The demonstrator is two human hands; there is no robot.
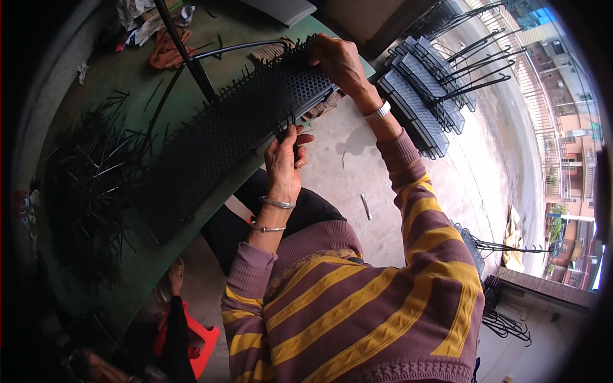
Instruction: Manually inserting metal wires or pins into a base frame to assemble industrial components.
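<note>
The left hand (285, 163) has its fingers clamped on a few thin black strips (292, 120), just beside the near edge of a black perforated panel (223, 131). This panel lies along the edge of the green tabletop (137, 281), near a tangled heap of black strips (96, 172). The right hand (340, 64) bends its fingers over the panel's far end; whether they grip anything I cannot tell.

There are two hands (285, 156) (341, 64), two bangles (278, 203) (267, 228), one red stool (205, 336).
</note>
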